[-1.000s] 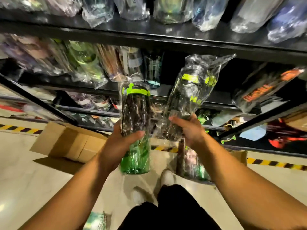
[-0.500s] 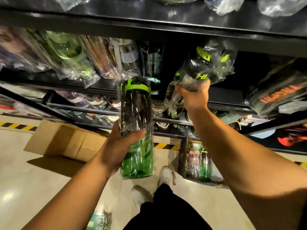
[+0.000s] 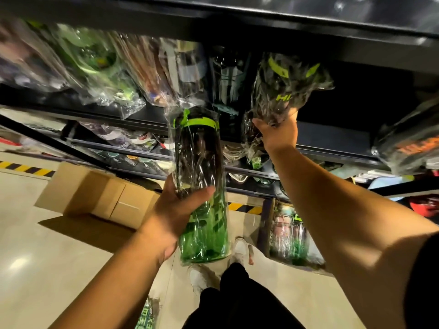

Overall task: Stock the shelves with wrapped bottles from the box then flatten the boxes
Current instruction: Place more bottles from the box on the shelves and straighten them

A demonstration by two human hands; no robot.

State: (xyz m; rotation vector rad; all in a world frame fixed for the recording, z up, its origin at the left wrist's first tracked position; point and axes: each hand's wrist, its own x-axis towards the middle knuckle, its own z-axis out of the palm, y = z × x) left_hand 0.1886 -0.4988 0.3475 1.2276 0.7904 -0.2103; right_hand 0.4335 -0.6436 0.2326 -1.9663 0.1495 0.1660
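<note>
Left hand (image 3: 177,210): fingers wrapped around upright green wrapped bottle (image 3: 202,186). Right hand (image 3: 278,132): fingers gripping dark wrapped bottle (image 3: 285,89) at the shelf (image 3: 332,141).

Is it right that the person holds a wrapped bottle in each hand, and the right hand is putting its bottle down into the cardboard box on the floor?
Not quite. Each hand does hold a wrapped bottle, but the head view shows the right hand lifting its dark bottle up into the shelf, not into the cardboard box. The left hand holds the green bottle upright.
</note>
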